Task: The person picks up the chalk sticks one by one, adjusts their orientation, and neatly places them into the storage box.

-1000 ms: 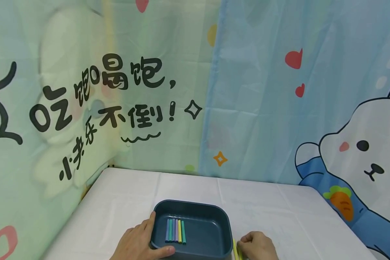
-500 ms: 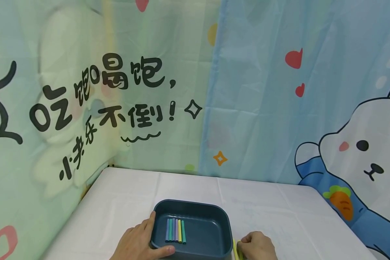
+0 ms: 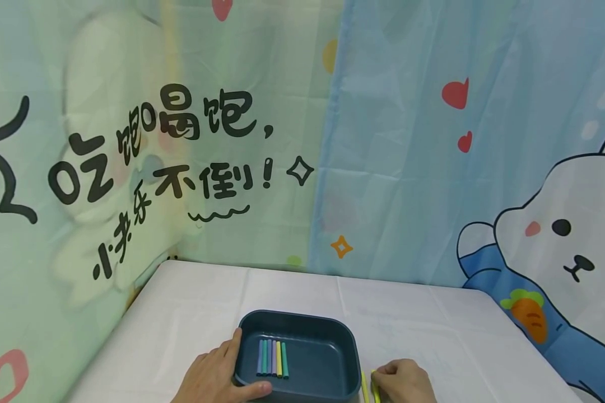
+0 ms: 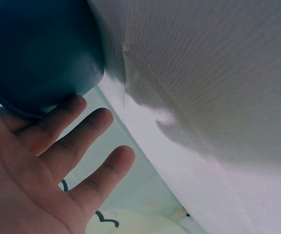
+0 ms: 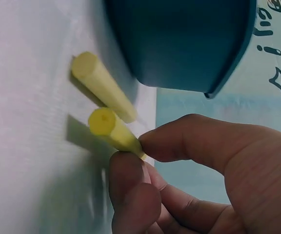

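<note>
My left hand (image 3: 217,366) rests at the left side of a dark blue rectangular tray (image 3: 327,361), its thumb over the near rim. In the left wrist view the fingers (image 4: 77,144) are spread and fairly straight, at least one touching the outer wall. A row of several coloured sticks (image 3: 272,358) lies in the tray's left part. Right of the tray, my right hand (image 3: 404,380) pinches a bright yellow chalk-like stick (image 5: 113,129) between thumb and fingers. A paler yellow stick (image 5: 104,87) lies on the cloth between it and the tray.
A white cloth (image 3: 191,302) covers the table, with faint fold lines. Printed curtains (image 3: 393,168) hang along its back and left sides. The tray's wall (image 5: 179,53) stands close to the paler yellow stick.
My right hand has shifted slightly to the right with the bright yellow stick, widening the gap from the paler one. My left hand and the tray stay in place.
</note>
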Demonstrator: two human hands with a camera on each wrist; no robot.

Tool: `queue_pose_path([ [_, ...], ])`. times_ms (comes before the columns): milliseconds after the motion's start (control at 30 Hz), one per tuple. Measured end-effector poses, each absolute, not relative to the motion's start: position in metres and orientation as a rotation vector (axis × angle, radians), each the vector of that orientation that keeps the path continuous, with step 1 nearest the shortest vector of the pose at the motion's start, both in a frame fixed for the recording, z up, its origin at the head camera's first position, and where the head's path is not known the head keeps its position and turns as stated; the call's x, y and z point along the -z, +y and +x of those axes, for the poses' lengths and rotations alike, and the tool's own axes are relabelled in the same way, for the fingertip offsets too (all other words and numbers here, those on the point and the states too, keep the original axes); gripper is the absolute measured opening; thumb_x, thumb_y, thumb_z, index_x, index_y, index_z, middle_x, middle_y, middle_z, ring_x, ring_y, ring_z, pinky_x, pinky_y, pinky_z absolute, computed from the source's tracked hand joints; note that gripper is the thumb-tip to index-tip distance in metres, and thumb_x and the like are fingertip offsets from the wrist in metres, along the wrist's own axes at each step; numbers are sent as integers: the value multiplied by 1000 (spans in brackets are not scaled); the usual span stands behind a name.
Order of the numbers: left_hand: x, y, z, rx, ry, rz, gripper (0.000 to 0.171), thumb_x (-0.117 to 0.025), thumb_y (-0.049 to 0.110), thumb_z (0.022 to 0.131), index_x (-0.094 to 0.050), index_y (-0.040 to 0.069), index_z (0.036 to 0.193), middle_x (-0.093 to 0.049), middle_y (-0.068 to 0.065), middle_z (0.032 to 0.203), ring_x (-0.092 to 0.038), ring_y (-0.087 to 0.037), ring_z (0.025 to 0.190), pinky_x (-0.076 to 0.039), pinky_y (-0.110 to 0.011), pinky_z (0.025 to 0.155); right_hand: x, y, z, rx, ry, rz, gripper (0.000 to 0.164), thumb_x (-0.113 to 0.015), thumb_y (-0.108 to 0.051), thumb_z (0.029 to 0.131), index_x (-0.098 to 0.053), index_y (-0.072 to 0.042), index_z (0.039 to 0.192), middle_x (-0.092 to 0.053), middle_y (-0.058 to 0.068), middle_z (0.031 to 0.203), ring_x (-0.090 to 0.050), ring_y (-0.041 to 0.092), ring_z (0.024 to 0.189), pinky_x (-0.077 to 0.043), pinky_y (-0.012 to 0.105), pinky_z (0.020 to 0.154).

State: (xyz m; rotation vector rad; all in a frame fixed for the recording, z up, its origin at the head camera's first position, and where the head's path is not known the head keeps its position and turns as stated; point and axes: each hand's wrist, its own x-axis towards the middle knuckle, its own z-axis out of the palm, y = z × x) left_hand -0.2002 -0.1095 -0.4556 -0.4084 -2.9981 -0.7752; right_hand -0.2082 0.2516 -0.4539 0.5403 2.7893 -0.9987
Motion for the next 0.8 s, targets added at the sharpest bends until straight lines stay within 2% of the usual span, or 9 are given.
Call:
queue_pose_path([
  [100,456,-109,-200,767,-2998,-405,123,-58,87,75,-38,-6,152,-62,-19,130,-65,-32,107,-52,-55,90,451,255,-209,1020,2808,516,19,-71,-20,82,-76,-2,86,-69,2,77,-60,20,74,-55,43,72],
  [233,455,-108,-199,765,-3005,-391,124,-57,88,74,-39,-6,152,-62,-19,130,-64,-32,107,-51,-55,91,445,256,-210,1078,2798,516,20,-70,-18,81,-76,-1,88,-69,1,74,-61,18,70,-54,39,69],
  [400,455,-108,-198,778,-3006,-386,123,-58,88,74,-38,-6,152,-61,-18,132,-64,-32,109,-51,-55,91,438,254,-210,1125,2785,515,22,-70,-19,83,-75,1,91,-69,2,73,-62,17,68,-54,36,66],
  [567,455,-108,-198,790,-3011,-383,123,-59,87,74,-38,-5,152,-61,-18,132,-64,-32,109,-51,-56,91,430,253,-211,1152,2753,513,25,-70,-22,86,-75,2,94,-69,3,76,-63,18,70,-54,36,66],
  [800,454,-108,-199,790,-3009,-389,123,-59,87,74,-38,-6,152,-61,-18,133,-63,-32,110,-51,-56,92,416,245,-211,1262,2723,494,24,-71,-22,85,-75,0,96,-69,4,78,-63,19,72,-55,38,67],
])
